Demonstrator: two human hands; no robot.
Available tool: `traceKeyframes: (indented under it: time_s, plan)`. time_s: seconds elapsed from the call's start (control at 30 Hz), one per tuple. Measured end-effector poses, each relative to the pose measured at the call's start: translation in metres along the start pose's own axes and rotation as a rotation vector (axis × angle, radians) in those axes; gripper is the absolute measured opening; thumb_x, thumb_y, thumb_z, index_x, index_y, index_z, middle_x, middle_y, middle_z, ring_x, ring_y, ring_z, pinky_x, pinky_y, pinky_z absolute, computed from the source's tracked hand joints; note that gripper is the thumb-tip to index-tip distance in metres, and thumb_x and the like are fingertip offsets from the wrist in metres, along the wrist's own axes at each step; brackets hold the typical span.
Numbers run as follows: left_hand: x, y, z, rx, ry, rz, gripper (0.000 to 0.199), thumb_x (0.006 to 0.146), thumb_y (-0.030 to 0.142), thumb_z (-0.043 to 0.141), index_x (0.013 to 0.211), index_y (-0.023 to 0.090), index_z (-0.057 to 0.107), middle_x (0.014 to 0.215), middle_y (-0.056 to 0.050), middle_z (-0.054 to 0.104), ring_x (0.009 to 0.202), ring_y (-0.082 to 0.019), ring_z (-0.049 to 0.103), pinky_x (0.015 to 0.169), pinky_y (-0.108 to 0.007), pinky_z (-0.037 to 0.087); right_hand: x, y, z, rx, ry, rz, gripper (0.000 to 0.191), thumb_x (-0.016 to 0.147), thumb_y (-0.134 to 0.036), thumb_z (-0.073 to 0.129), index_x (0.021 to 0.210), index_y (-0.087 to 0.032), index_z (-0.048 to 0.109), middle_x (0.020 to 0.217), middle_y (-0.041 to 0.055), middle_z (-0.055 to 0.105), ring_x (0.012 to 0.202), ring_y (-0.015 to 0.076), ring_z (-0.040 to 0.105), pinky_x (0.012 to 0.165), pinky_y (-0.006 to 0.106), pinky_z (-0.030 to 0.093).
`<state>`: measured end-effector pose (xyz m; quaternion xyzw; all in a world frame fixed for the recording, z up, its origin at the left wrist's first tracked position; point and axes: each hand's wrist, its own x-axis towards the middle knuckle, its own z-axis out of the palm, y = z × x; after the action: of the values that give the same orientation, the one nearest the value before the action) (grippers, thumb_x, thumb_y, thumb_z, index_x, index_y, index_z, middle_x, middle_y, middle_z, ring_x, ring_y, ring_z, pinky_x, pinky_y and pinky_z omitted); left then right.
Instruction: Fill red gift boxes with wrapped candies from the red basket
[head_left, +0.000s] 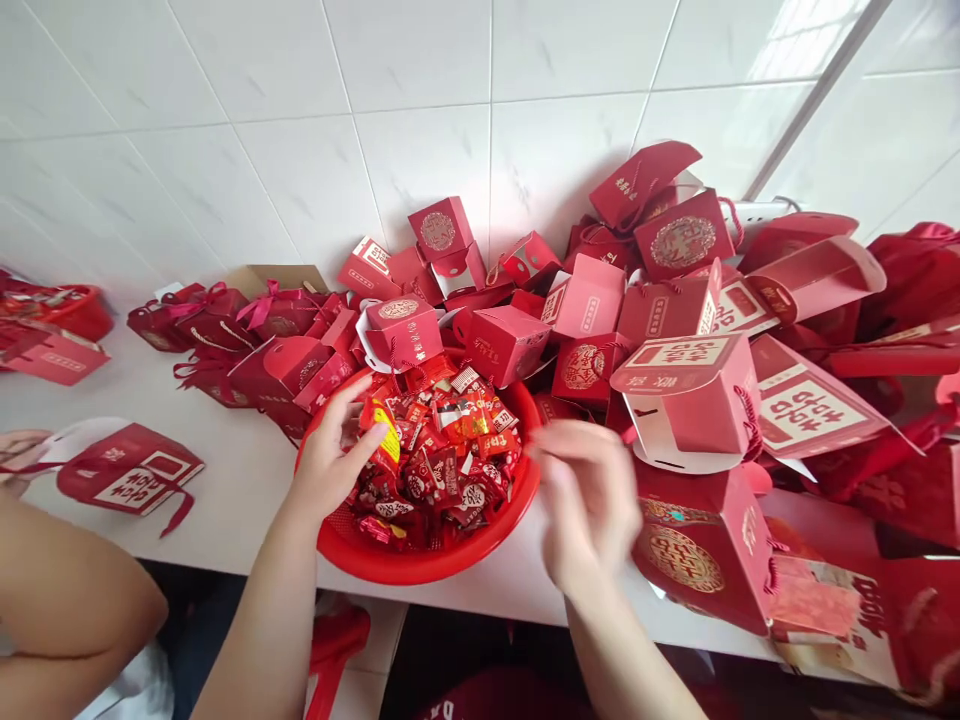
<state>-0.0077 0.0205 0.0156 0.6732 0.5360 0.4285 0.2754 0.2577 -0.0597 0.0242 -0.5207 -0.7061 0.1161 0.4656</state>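
A round red plastic basket (420,570) heaped with small red wrapped candies (435,470) stands on the white table in front of me. My left hand (330,465) reaches over its left side, thumb and fingers closed around a red-and-yellow wrapped candy (388,440). Beyond the basket's right rim, my right hand (592,500) is raised over the table, its fingers bent and smeared by motion; whether anything is in them does not show. Just right of that hand is a red gift box (697,550) with a gold round emblem. An open gift box (690,395) leans above it.
Many red gift boxes (585,300) are piled along the tiled wall (420,140) and at the right. On the left, another person's hand (22,450) holds the ribbon of a red box (131,465). A second red basket (86,315) sits at far left.
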Motion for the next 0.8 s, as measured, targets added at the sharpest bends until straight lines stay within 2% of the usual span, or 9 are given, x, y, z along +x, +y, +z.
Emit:
traceKeyframes:
  time_s: [0.1, 0.2, 0.23, 0.3, 0.37, 0.43, 0.57, 0.73, 0.8]
  plan:
    - [0.008, 0.014, -0.002, -0.348, 0.081, -0.235, 0.069, 0.092, 0.061, 0.055, 0.151, 0.026, 0.049, 0.143, -0.013, 0.064, 0.115, -0.031, 0.071, 0.081, -0.041, 0.065, 0.02, -0.001, 0.012, 0.101, -0.167, -0.033, 0.024, 0.108, -0.024, 0.043, 0.116, -0.022, 0.065, 0.114, 0.0078, 0.069, 0.106, 0.0197, 0.066, 0.094, 0.033, 0.053]
    - [0.015, 0.023, -0.004, -0.645, 0.009, -0.493, 0.07, 0.093, 0.065, 0.047, 0.148, 0.022, 0.052, 0.133, -0.016, 0.07, 0.099, -0.031, 0.077, 0.055, -0.033, 0.063, 0.036, -0.001, 0.026, 0.04, -0.494, -0.044, 0.02, 0.105, -0.029, 0.053, 0.119, -0.021, 0.065, 0.111, 0.0064, 0.07, 0.105, 0.0208, 0.067, 0.096, 0.033, 0.05]
    - [0.016, 0.024, -0.004, -0.684, -0.021, -0.539, 0.069, 0.092, 0.065, 0.051, 0.144, 0.019, 0.056, 0.132, -0.017, 0.07, 0.098, -0.031, 0.077, 0.053, -0.03, 0.063, 0.037, 0.001, 0.031, -0.002, -0.588, -0.056, 0.027, 0.101, -0.034, 0.061, 0.124, -0.021, 0.064, 0.117, 0.0078, 0.069, 0.11, 0.0231, 0.065, 0.099, 0.036, 0.049]
    - [0.017, 0.023, -0.003, -0.69, -0.037, -0.568, 0.063, 0.087, 0.058, 0.066, 0.134, 0.016, 0.063, 0.131, -0.018, 0.071, 0.101, -0.03, 0.077, 0.057, -0.025, 0.063, 0.036, 0.004, 0.042, -0.073, -0.746, -0.104, 0.063, 0.085, -0.041, 0.082, 0.14, -0.022, 0.057, 0.138, 0.0123, 0.062, 0.127, 0.031, 0.057, 0.108, 0.045, 0.045]
    - [0.014, 0.019, -0.001, -0.633, -0.024, -0.55, 0.059, 0.077, 0.044, 0.082, 0.127, 0.016, 0.066, 0.13, -0.017, 0.072, 0.109, -0.03, 0.075, 0.065, -0.024, 0.065, 0.032, 0.008, 0.053, -0.155, -0.828, -0.128, 0.088, 0.074, -0.033, 0.091, 0.151, -0.026, 0.05, 0.158, 0.0147, 0.045, 0.139, 0.038, 0.046, 0.114, 0.055, 0.04]
    - [0.011, 0.015, 0.0, -0.586, -0.006, -0.523, 0.061, 0.07, 0.034, 0.089, 0.124, 0.017, 0.068, 0.131, -0.017, 0.071, 0.115, -0.031, 0.073, 0.073, -0.025, 0.067, 0.029, 0.011, 0.06, -0.201, -0.818, -0.122, 0.078, 0.08, -0.023, 0.084, 0.151, -0.027, 0.051, 0.159, 0.0146, 0.043, 0.135, 0.0387, 0.05, 0.11, 0.057, 0.043]
    - [0.007, 0.007, 0.002, -0.567, 0.028, -0.54, 0.064, 0.065, 0.035, 0.093, 0.122, 0.017, 0.07, 0.131, -0.016, 0.072, 0.119, -0.034, 0.071, 0.074, -0.031, 0.068, 0.028, 0.017, 0.06, -0.076, -0.717, -0.05, 0.053, 0.087, -0.017, 0.075, 0.138, -0.027, 0.063, 0.131, 0.0119, 0.061, 0.112, 0.029, 0.063, 0.099, 0.044, 0.051]
    - [0.004, 0.005, 0.002, -0.606, -0.08, -0.518, 0.057, 0.075, 0.037, 0.086, 0.127, 0.019, 0.069, 0.135, -0.015, 0.07, 0.119, -0.031, 0.071, 0.074, -0.027, 0.067, 0.025, 0.023, 0.055, 0.24, -0.458, 0.131, 0.037, 0.1, -0.037, 0.064, 0.134, -0.023, 0.061, 0.122, 0.0085, 0.069, 0.11, 0.0245, 0.067, 0.099, 0.037, 0.05]
    - [0.001, 0.006, 0.001, -0.631, -0.115, -0.513, 0.054, 0.081, 0.037, 0.083, 0.13, 0.021, 0.068, 0.137, -0.014, 0.069, 0.121, -0.03, 0.07, 0.074, -0.025, 0.067, 0.024, 0.024, 0.054, 0.316, -0.414, 0.206, 0.039, 0.102, -0.045, 0.059, 0.134, -0.024, 0.061, 0.106, 0.0049, 0.073, 0.093, 0.0227, 0.07, 0.09, 0.036, 0.053]
